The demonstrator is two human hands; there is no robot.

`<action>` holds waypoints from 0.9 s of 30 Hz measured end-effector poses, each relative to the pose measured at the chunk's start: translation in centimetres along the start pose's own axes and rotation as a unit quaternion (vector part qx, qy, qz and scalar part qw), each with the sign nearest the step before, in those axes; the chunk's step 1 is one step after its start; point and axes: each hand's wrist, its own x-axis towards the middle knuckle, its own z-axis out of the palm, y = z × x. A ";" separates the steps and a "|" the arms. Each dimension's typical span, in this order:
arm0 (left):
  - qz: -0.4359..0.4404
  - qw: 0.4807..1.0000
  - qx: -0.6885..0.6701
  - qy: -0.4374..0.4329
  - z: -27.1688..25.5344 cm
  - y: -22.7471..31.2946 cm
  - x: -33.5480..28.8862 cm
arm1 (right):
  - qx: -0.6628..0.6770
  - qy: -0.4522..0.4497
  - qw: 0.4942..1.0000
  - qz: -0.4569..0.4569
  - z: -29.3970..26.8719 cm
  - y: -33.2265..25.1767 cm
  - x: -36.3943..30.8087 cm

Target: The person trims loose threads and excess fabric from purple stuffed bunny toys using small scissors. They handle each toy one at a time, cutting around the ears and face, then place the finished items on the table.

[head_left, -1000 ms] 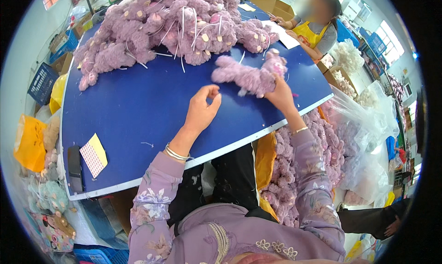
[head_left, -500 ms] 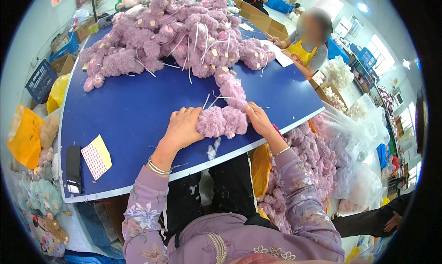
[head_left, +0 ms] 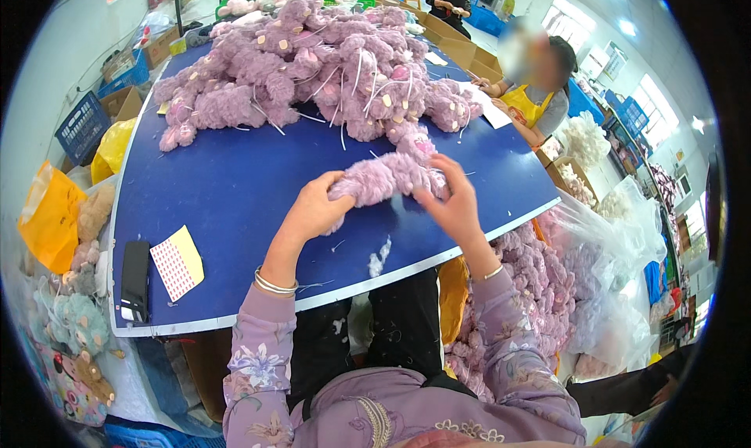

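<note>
A fluffy purple plush toy (head_left: 379,179) is held lengthwise between my hands, just above the near part of the blue table (head_left: 258,213). My left hand (head_left: 317,206) is closed round its left end, the thumb on the near side. At the other end, my right hand (head_left: 456,204) grips with thumb and fingers on opposite sides of the fur. Right behind it lies another purple plush toy (head_left: 415,141) with a pink patch. Farther back rises a large pile of purple plush toys (head_left: 313,65), with thin white strips sticking out.
A black phone-like object (head_left: 135,280) and a sticker sheet (head_left: 177,264) lie at the table's left corner. White stuffing fluff (head_left: 379,256) sits by the near edge. A co-worker in a yellow apron (head_left: 522,105) is at the right side. More purple plush (head_left: 524,292) is heaped below right.
Both hands have moved away from the near table edge with the plush toy, which is now stretched out more lengthwise. My right hand's fingers have shifted on its right end.
</note>
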 end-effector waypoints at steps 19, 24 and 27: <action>0.145 0.959 -0.240 -0.034 0.3 0.9 -0.2 | 0.262 -0.134 0.953 0.066 1.8 -4.0 1.9; 0.052 0.966 -0.217 -0.131 2.1 1.8 -1.5 | 0.231 -0.188 0.922 0.248 2.2 -3.0 1.4; 0.052 0.972 -0.199 -0.110 2.5 1.5 -1.6 | 0.352 -0.131 0.913 0.160 3.5 -2.0 0.7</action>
